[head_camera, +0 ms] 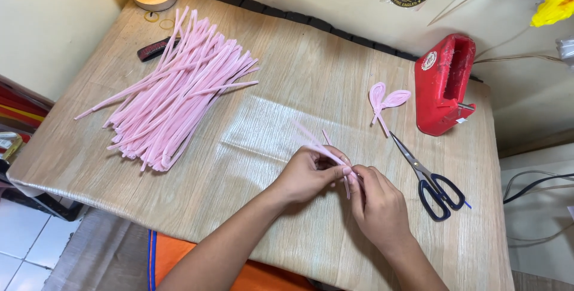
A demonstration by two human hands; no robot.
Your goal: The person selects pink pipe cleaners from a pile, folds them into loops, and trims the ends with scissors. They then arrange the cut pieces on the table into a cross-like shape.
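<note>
Pinching a pink pipe cleaner (327, 150) between both sets of fingertips, I have my left hand (308, 174) and right hand (378, 204) closed on it together, near the front edge of the table (287, 69), a little right of its middle. The left hand grips the bundle where its loose ends fan up and away towards the table's centre; the right hand clamps the short end that pokes down between my fingers. Just right of my right hand lie dark-handled scissors (431, 180), blades pointing towards the back edge. Beyond them, two finished pink loops (385, 101) rest beside a red tape dispenser (445, 84) near the back right corner. A big heap of straight pink pipe cleaners (176, 90) covers the back left part.
</note>
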